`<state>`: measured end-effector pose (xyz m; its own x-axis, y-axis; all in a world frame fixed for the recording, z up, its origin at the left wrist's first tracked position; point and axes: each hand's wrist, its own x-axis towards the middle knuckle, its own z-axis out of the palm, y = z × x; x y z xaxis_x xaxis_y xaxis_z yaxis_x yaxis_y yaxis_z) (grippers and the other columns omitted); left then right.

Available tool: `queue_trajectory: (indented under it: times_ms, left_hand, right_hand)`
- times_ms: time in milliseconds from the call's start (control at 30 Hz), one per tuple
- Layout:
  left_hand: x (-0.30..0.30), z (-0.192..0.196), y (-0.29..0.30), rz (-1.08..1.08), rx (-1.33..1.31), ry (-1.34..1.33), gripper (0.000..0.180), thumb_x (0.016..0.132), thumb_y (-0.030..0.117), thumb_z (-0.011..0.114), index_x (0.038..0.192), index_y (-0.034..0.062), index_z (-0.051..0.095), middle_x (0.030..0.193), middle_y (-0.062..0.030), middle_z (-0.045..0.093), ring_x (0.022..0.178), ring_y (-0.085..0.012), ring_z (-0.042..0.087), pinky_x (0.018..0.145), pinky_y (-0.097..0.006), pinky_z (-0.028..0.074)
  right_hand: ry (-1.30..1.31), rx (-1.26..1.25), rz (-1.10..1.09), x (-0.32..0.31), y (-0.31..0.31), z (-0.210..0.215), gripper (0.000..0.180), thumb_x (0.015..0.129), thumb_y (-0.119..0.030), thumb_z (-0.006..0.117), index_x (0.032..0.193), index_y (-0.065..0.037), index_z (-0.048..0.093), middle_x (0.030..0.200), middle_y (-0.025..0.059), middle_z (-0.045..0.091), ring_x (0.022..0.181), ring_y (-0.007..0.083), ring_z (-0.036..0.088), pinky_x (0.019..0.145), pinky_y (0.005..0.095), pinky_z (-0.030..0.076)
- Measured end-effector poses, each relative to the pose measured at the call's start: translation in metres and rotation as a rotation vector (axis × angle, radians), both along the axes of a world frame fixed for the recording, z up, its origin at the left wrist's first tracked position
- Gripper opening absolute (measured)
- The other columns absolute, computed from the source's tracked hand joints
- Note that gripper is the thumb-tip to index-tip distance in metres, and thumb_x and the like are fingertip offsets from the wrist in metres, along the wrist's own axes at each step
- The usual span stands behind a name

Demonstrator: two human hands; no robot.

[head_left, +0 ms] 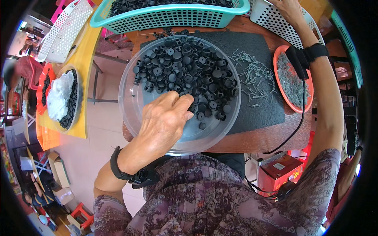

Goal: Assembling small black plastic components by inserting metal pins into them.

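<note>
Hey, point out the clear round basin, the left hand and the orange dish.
Clear round basin (197, 135): head view, bare floor near its front edge.
Left hand (164, 117): head view, back of the hand.
Orange dish (310, 89): head view, right rim.

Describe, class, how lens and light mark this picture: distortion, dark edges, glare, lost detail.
Head view: black corners surround the round fisheye image; toward the rim, the yellow table looks bent; glare whitens the plastic bag; pale highlights line the clear basin; shadow hides detail among the black pieces; the left hand, nearer the middle, looks fairly crisp.
</note>
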<state>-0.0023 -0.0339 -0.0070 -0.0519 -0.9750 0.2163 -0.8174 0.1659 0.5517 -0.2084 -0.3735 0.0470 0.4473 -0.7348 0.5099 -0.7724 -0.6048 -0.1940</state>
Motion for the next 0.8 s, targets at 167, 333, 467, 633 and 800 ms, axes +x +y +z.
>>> queue_trajectory:
  times_ms: [167, 333, 467, 633, 800]
  left_hand:
    - [0.0, -0.004, -0.007, -0.039, -0.032, -0.08, 0.021, 0.068, -0.003, 0.069, 0.086, -0.0015, 0.059, 0.07, -0.0106, 0.054, 0.063, -0.0242, 0.057, 0.057, -0.032, 0.045]
    - [0.003, 0.001, -0.007, -0.019, 0.06, 0.013, 0.018, 0.069, -0.003, 0.068, 0.085, -0.003, 0.058, 0.068, -0.0075, 0.055, 0.061, -0.0178, 0.056, 0.056, -0.028, 0.044]
    - [0.01, 0.004, 0.001, 0.157, 0.234, 0.546, 0.013, 0.071, -0.004, 0.065, 0.081, -0.0027, 0.057, 0.069, -0.0075, 0.055, 0.061, -0.014, 0.055, 0.054, -0.025, 0.043]
    - [0.012, 0.013, 0.008, 0.235, 0.221, 0.651, 0.011, 0.074, -0.005, 0.063, 0.085, -0.0021, 0.059, 0.074, -0.0005, 0.057, 0.065, -0.0043, 0.052, 0.056, -0.019, 0.042]
    - [0.007, 0.014, 0.014, 0.23, 0.163, 0.696, 0.011, 0.075, -0.002, 0.063, 0.085, -0.0006, 0.059, 0.075, 0.0006, 0.057, 0.067, -0.0038, 0.052, 0.058, -0.019, 0.042]
  right_hand:
    - [-0.185, -0.02, -0.042, -0.008, 0.014, -0.005, 0.019, 0.071, -0.013, 0.059, 0.074, 0.005, 0.063, 0.065, 0.0221, 0.06, 0.063, 0.0288, 0.061, 0.061, 0.0383, 0.047]
    - [-0.334, 0.084, 0.113, -0.015, 0.063, -0.017, 0.016, 0.08, -0.012, 0.059, 0.086, 0.002, 0.063, 0.07, 0.0076, 0.061, 0.067, 0.0134, 0.057, 0.061, 0.0272, 0.045]
    - [-0.449, 0.347, 0.293, 0.003, 0.154, -0.026, 0.014, 0.082, -0.009, 0.062, 0.092, -0.001, 0.064, 0.076, 0.0028, 0.062, 0.071, 0.0089, 0.055, 0.064, 0.0251, 0.045]
    - [-0.524, 0.559, 0.587, 0.029, 0.239, -0.041, 0.019, 0.074, 0.003, 0.066, 0.092, -0.003, 0.065, 0.081, 0.0048, 0.059, 0.07, 0.0109, 0.056, 0.059, 0.022, 0.044]
    - [-0.598, 0.615, 0.7, 0.058, 0.261, -0.055, 0.019, 0.068, 0.004, 0.065, 0.084, 0.0, 0.057, 0.074, 0.011, 0.058, 0.065, 0.0276, 0.055, 0.056, 0.0363, 0.044]
